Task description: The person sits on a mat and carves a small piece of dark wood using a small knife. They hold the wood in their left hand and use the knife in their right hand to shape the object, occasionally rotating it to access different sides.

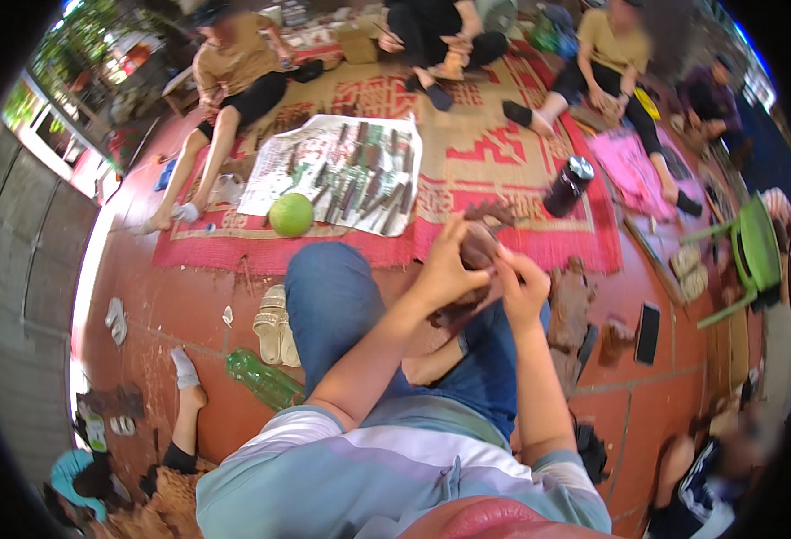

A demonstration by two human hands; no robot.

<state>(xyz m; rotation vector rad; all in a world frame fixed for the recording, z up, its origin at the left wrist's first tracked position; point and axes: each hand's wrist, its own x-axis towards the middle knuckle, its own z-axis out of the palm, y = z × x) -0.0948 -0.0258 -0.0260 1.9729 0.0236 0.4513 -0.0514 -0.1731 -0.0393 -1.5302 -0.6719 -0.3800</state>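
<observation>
My left hand point(445, 269) and my right hand point(521, 286) are both closed around a dark brown carved wooden piece point(481, 247) held above my knee in blue jeans. The left hand grips its left side with a finger raised over the top. On the right side, the right hand pinches the piece; whether it also holds a small tool I cannot tell. Part of the wood is hidden by my fingers.
A white cloth point(274, 193) with several carving tools and a green round fruit point(290, 215) lie on a red patterned mat point(503, 153). A dark bottle point(567, 186), a green bottle point(263, 378), sandals point(273, 323), a phone point(648, 333), another wood carving point(571, 301) and a green chair point(755, 251) surround me. Several people sit nearby.
</observation>
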